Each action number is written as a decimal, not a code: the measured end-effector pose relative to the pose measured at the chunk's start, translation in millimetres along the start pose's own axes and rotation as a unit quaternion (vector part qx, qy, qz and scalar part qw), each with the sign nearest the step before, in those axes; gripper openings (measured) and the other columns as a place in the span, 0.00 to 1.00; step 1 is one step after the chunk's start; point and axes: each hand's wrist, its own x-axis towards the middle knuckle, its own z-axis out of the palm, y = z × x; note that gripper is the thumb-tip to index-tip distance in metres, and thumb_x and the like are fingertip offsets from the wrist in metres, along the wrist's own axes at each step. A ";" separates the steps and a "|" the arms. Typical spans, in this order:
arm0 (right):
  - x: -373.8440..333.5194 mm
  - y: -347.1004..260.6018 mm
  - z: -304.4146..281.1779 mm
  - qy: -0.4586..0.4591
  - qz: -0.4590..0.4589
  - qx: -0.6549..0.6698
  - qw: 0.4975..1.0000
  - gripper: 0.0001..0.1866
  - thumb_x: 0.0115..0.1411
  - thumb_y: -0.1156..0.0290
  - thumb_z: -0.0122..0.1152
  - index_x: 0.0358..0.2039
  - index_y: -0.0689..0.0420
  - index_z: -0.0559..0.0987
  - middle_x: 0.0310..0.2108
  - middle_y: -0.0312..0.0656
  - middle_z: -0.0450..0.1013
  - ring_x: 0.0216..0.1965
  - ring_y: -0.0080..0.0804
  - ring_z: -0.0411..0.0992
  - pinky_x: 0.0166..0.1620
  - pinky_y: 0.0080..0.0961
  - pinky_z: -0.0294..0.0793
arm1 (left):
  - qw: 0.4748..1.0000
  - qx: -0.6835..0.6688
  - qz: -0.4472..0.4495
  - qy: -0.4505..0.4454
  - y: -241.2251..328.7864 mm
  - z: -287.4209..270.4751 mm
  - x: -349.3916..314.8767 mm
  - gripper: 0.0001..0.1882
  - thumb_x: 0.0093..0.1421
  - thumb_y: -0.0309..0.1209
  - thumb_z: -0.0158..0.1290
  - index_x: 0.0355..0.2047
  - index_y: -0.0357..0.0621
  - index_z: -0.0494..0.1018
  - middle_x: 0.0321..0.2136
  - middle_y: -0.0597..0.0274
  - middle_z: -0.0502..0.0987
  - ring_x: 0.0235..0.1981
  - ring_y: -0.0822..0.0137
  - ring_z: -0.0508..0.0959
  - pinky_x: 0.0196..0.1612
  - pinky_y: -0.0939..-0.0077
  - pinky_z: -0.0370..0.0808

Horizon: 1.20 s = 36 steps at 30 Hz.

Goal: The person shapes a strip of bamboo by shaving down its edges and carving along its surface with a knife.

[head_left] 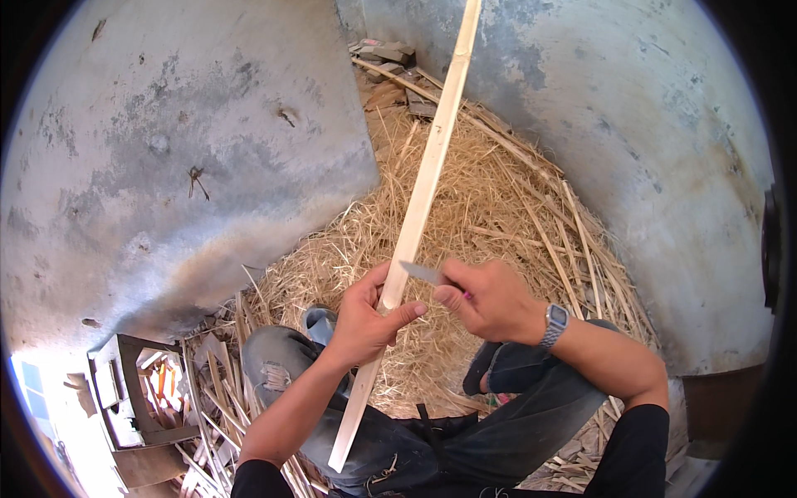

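A long, pale split-bamboo strip [425, 178] slants from the top of the view down over my lap. My left hand [369, 319] grips it below the middle, thumb across the front and fingers behind. In my right hand [486, 297] is a knife [422, 271] with a short grey blade; a bit of pink shows at its handle, the rest hidden by my fingers. The blade points left, its tip at the strip's right edge just above my left hand. Whether the tip touches the strip I cannot tell. A metal watch [554, 325] sits on my right wrist.
Straw-like shavings [490, 216] cover the ground between my knees and the walls. Long bamboo strips [573, 236] lie along the right wall [656, 166]. Another wall [207, 166] stands at left. A broken frame-like box [137, 398] is at lower left, beside scattered sticks [220, 390]. Bricks [386, 58] lie in the far corner.
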 end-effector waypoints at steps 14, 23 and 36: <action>10.8 20.7 39.9 -0.056 -0.037 -0.182 0.981 0.23 0.71 0.46 0.49 0.30 0.53 0.74 0.14 0.46 0.72 0.15 0.51 0.74 0.19 0.46 0.71 | 0.998 0.057 0.022 -0.017 -1.6 -5.4 -8.3 0.44 0.56 0.29 0.71 0.69 0.40 0.61 0.35 0.70 0.78 0.24 0.84 0.73 0.23 0.86 0.69; 41.2 23.7 24.3 0.032 -0.010 -0.274 0.961 0.24 0.72 0.46 0.47 0.28 0.52 0.73 0.12 0.43 0.70 0.12 0.45 0.71 0.17 0.44 0.68 | 0.998 0.048 0.033 -0.002 -2.8 -12.1 -1.2 0.37 0.62 0.25 0.65 0.69 0.40 0.61 0.32 0.69 0.78 0.20 0.84 0.72 0.22 0.87 0.68; 48.9 99.4 -64.7 0.262 0.172 -0.110 0.943 0.32 0.75 0.48 0.43 0.27 0.63 0.77 0.13 0.45 0.63 0.16 0.36 0.62 0.25 0.35 0.63 | 0.997 0.051 -0.028 -0.042 -0.9 -2.0 -18.4 0.42 0.62 0.20 0.60 0.73 0.38 0.54 0.43 0.63 0.78 0.23 0.85 0.72 0.21 0.87 0.69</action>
